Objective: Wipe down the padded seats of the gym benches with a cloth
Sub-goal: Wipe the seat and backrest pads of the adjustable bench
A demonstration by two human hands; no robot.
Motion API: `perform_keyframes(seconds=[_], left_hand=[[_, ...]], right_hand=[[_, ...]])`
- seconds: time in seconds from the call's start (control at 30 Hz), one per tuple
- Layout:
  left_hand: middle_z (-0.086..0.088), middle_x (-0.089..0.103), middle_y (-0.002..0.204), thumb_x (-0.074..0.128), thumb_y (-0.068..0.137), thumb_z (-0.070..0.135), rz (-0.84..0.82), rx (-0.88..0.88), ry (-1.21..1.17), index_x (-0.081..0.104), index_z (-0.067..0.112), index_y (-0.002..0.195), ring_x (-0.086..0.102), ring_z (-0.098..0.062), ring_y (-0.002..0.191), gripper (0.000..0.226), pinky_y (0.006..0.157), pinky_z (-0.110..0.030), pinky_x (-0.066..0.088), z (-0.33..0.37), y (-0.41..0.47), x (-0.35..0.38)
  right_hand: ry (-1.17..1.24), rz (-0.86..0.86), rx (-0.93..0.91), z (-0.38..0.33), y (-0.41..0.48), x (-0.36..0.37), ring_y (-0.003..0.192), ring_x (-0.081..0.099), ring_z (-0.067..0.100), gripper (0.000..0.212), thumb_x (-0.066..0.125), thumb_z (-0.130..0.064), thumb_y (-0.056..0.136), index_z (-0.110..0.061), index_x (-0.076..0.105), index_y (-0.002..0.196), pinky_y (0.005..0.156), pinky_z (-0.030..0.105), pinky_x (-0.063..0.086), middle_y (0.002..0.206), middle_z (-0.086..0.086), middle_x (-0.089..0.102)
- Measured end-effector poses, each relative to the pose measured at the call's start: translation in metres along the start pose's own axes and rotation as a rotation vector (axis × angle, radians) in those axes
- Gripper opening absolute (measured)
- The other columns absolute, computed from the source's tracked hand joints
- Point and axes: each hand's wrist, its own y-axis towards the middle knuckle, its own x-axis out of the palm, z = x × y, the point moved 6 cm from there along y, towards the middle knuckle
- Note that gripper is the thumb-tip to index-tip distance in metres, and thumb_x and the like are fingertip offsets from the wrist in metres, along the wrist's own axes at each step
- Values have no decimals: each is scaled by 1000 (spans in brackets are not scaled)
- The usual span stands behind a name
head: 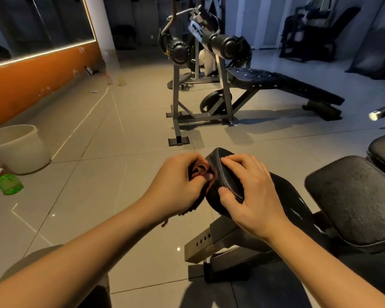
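On a grey tiled gym floor (102, 152), a person's left hand (176, 185) grips a brown cloth (199, 172) against a bench's black seat pad (227, 174); the right hand (251, 192) clasps the pad's end. Pale bucket (18, 147), contents unseen.

The grey tiled floor (120, 134) carries a pale bucket (18, 147) at the left, a green spray bottle (9, 184) just beside it, a black bench (353, 196) at the right, and farther off a metal rack (178, 107) with a second bench (287, 85) adjoining.
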Motion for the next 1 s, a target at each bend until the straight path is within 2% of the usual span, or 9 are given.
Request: perform_keyframes(seconds=[0.13, 0.2, 0.3, 0.37, 0.47, 0.6, 0.7, 0.83, 1.0], left_hand=[[4, 70, 93, 69, 94, 23, 74, -92, 75, 69, 20, 101, 66, -15, 90, 8, 85, -45, 58, -11, 42, -7], [5, 70, 94, 70, 94, 23, 19, -98, 39, 68, 22, 102, 67, -12, 91, 9, 86, -42, 59, -12, 37, -5], [11, 71, 94, 70, 93, 21, -92, -12, -36, 69, 27, 100, 67, -3, 92, 10, 84, -24, 57, -2, -4, -3], [14, 71, 90, 71, 93, 20, -103, 43, -25, 69, 29, 97, 67, -2, 90, 10, 79, -19, 55, 3, -18, -2], [11, 71, 90, 71, 93, 22, -11, 25, 23, 70, 25, 98, 66, -5, 88, 7, 82, -29, 57, -4, 7, -2], [2, 71, 95, 70, 93, 24, 50, -126, 11, 70, 19, 104, 66, -13, 93, 11, 89, -45, 58, -21, 44, -6], [8, 70, 96, 70, 94, 22, -18, -88, -29, 69, 24, 103, 66, -7, 94, 9, 89, -37, 59, -12, 21, -4], [13, 69, 91, 72, 92, 18, -75, 105, -29, 69, 28, 96, 66, -7, 90, 11, 78, -23, 55, 11, -20, -1], [12, 70, 90, 71, 92, 22, -38, 79, -26, 70, 27, 98, 67, -7, 88, 8, 81, -30, 57, 1, -2, 1]], right_hand=[[1, 0, -9, -1, 0, 0, 116, 47, 12, 56, 51, -46, 88, -17, 56, 136, 97, 48, 49, 125, -7, 52], [12, 3, -4, -1, 0, -1, 116, 47, 12, 58, 51, -47, 88, -17, 57, 136, 98, 47, 48, 125, -7, 52], [7, 7, -2, -2, 0, -2, 115, 48, 12, 58, 51, -47, 88, -16, 58, 136, 98, 45, 48, 124, -6, 53], [-18, 14, -11, -3, 1, -2, 114, 48, 13, 58, 50, -47, 88, -15, 58, 135, 98, 43, 47, 124, -4, 54], [-29, 13, -18, -4, 1, -1, 113, 49, 14, 57, 49, -46, 88, -13, 59, 134, 98, 44, 47, 123, -3, 55], [-17, 17, -24, -5, 0, -2, 114, 48, 13, 57, 49, -46, 89, -14, 57, 135, 96, 47, 48, 124, -4, 54], [-13, 19, -20, -5, -1, -2, 115, 48, 13, 57, 49, -47, 89, -15, 57, 135, 97, 47, 49, 124, -4, 53], [-49, 18, -19, -4, 0, -1, 114, 49, 15, 58, 48, -47, 89, -14, 58, 136, 98, 43, 47, 123, -4, 54], [-56, 21, -33, -6, 0, -1, 113, 50, 16, 57, 49, -45, 89, -13, 58, 135, 96, 43, 47, 122, -3, 54]])
